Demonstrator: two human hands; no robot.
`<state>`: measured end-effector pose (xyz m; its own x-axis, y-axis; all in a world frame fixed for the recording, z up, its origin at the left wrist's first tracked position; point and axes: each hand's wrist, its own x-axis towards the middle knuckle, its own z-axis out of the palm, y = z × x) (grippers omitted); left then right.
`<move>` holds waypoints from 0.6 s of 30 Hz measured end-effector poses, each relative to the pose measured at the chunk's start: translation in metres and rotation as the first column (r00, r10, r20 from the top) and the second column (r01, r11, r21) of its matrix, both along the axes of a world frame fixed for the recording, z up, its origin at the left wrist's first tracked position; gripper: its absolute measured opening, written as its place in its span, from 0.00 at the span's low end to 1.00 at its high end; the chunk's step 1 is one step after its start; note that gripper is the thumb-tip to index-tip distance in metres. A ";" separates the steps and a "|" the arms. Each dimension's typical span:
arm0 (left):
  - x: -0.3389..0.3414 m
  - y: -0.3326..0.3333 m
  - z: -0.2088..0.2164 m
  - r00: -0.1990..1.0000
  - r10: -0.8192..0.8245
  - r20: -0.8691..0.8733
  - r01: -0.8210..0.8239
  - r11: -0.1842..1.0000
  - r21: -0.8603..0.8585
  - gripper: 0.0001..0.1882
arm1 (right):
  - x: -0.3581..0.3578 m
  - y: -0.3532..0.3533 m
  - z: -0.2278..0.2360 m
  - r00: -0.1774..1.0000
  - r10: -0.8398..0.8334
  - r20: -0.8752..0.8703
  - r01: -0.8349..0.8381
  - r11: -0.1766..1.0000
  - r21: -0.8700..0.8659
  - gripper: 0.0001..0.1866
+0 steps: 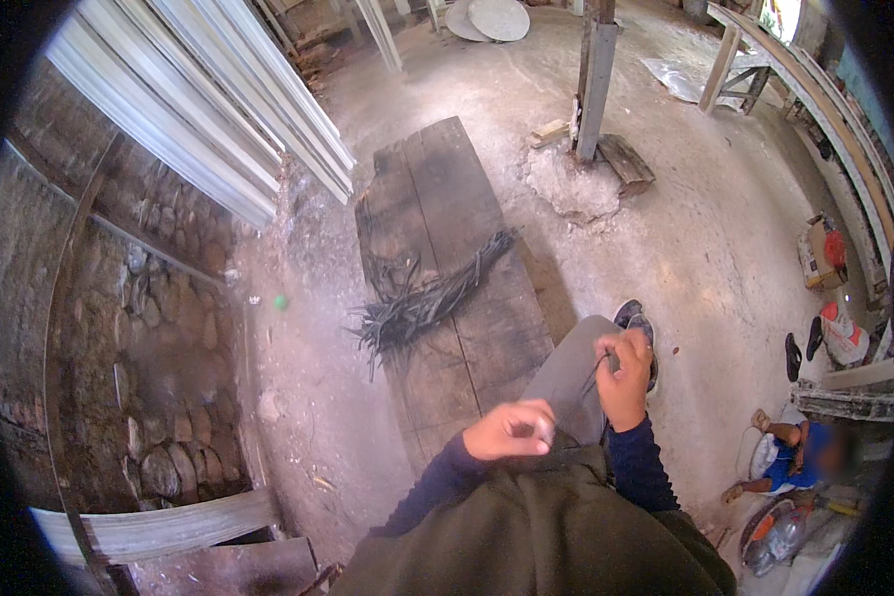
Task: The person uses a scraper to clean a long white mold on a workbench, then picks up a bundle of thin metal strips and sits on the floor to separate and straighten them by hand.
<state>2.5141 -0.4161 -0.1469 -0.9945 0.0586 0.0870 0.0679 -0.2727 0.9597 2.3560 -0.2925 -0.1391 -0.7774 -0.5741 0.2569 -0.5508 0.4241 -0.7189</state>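
Left hand [510,430] pinched shut on thin dark strip [578,402]; right hand [624,370] grips its other end. Strip likely light, bendy; best held at ends. Strip bundle [429,298] mid plank [447,268].

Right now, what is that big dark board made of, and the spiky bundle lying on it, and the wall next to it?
The board looks like old, rough wood: dark, weathered, with long grain lines and cracks. The bundle seems to be thin dark strips, maybe wire or dried plant fibre; it is too small to tell. The wall looks like rounded stones set in mortar, dull and dusty.
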 end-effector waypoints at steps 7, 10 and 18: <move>0.007 -0.038 -0.022 0.555 0.813 0.175 -0.670 0.562 -0.485 0.06 | -0.009 0.013 -0.003 0.529 0.670 0.522 -0.504 0.742 -0.442 0.05; -0.006 -0.031 -0.023 0.446 0.860 0.248 -0.808 0.506 -0.303 0.04 | 0.011 0.004 0.012 0.103 0.766 0.635 -0.380 0.620 -0.686 0.06; -0.004 -0.019 -0.012 0.819 0.550 0.163 -0.486 0.817 -0.311 0.03 | 0.005 0.005 0.006 0.689 0.463 0.558 -0.245 0.873 -0.422 0.03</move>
<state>2.5103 -0.4354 -0.1585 -0.8698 -0.4834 -0.0991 -0.1039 -0.0169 0.9944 2.3614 -0.2872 -0.1331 -0.5704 -0.8213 -0.0078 0.0074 0.0043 -1.0000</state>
